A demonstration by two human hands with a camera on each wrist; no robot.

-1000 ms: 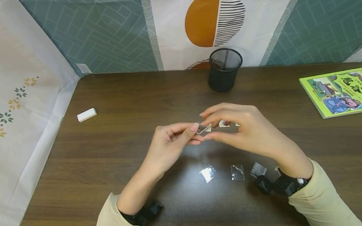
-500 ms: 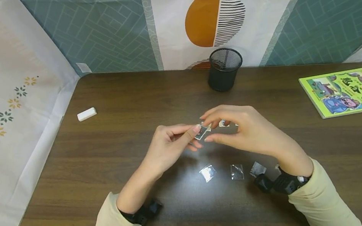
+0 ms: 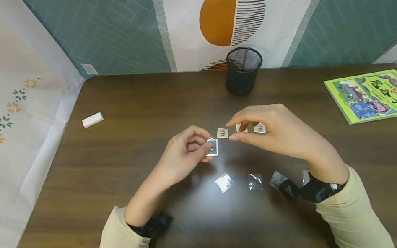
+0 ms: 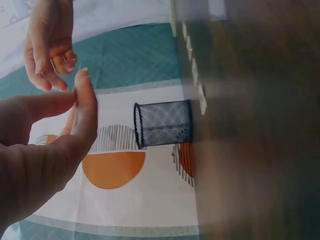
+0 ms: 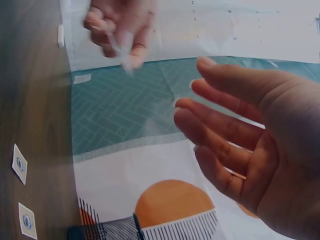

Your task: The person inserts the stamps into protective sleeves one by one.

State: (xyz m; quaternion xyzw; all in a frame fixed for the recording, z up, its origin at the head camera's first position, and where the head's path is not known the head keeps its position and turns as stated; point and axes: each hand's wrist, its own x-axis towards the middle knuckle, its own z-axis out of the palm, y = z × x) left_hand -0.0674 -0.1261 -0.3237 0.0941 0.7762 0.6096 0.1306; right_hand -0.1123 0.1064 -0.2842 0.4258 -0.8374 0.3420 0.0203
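Observation:
My left hand (image 3: pixel 187 153) pinches a small clear plastic bag (image 3: pixel 212 148) between thumb and fingers, above the table. The bag has pale edges and a bluish middle; in the right wrist view it looks blurred and translucent (image 5: pixel 121 50). To its right, my right hand (image 3: pixel 273 130) is held in the air with fingers loosely bent and nothing between them, as the right wrist view shows. Small square cream cards with a round blue motif lie in a row beyond the hands: one card (image 3: pixel 222 133) on the left, another card (image 3: pixel 259 128) behind the right fingers.
Several flat clear bags, such as one shiny bag (image 3: pixel 223 182) and one darker bag (image 3: pixel 255 182), lie on the near side of the table. A black mesh pen holder (image 3: pixel 243 71) stands at the back. A white eraser-like block (image 3: pixel 93 120) lies left, a green-yellow book (image 3: pixel 379 95) right.
My left hand has drawn left with the small bag, apart from the right fingers. The bag has turned more face-up, and the left card shows fully. The head view has shifted slightly.

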